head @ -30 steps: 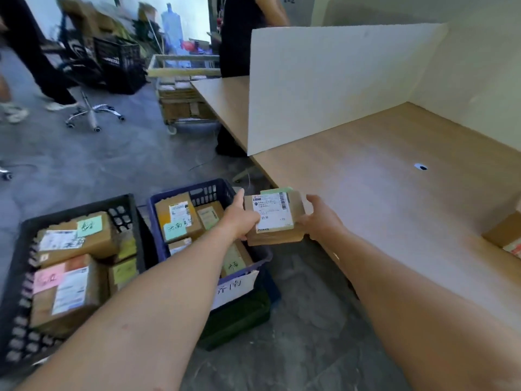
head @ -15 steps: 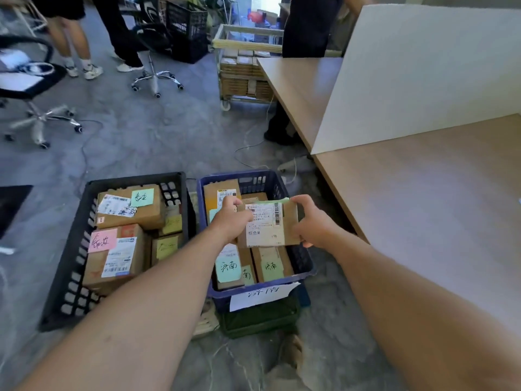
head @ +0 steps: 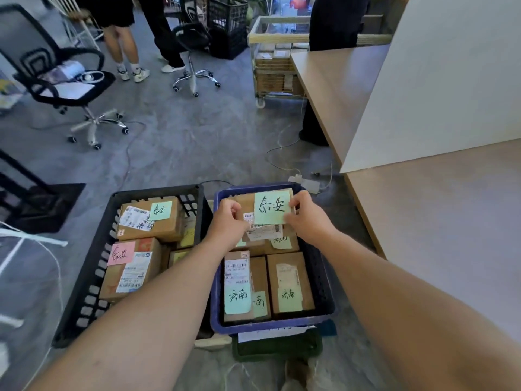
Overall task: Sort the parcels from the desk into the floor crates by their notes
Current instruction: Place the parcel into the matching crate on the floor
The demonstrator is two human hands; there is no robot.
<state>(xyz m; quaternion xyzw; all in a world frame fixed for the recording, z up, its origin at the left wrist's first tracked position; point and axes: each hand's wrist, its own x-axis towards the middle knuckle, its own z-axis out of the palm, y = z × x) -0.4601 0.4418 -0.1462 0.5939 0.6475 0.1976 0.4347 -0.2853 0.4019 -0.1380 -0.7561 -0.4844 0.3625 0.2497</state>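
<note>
Parcel [head: 248,202]: small brown cardboard box with a white shipping label. You hold it in the air over the 12 o'clock end of the blue crate, and it is not yet set down.
Note [head: 272,207]: pale green square sticky note on the parcel's upper face, handwriting turned towards you. It reads 泰安.
Left hand [head: 228,221]: your fingers and thumb are pinched on the parcel's left end.
Right hand [head: 307,218]: curled round the parcel's right end, just beside the note.
Change: a second ago you held the parcel at the desk edge with the shipping label up. Now it is off the desk, over the crates, with the note facing you.
Blue crate [head: 216,280]: dark blue plastic crate directly under the parcel. The boxes at its 6 o'clock end carry green notes reading 济南.
Black crate [head: 93,266]: slotted black plastic crate just beside the blue one, at 9 o'clock from the parcel. Its boxes carry a pink note [head: 121,253] and a green one that look like 泰安.
Meaning: by the notes, this parcel likely belongs in the black crate, so carry it towards 9 o'clock rather than lower it here.
Desk [head: 451,221]: pale wooden top at 3 o'clock, with a white partition board [head: 437,80] standing at 1 o'clock.
Beyond: black office chairs [head: 64,83] at 10 o'clock, a wheeled cart [head: 270,69] of boxes at 12 o'clock, and people [head: 124,38] standing.
</note>
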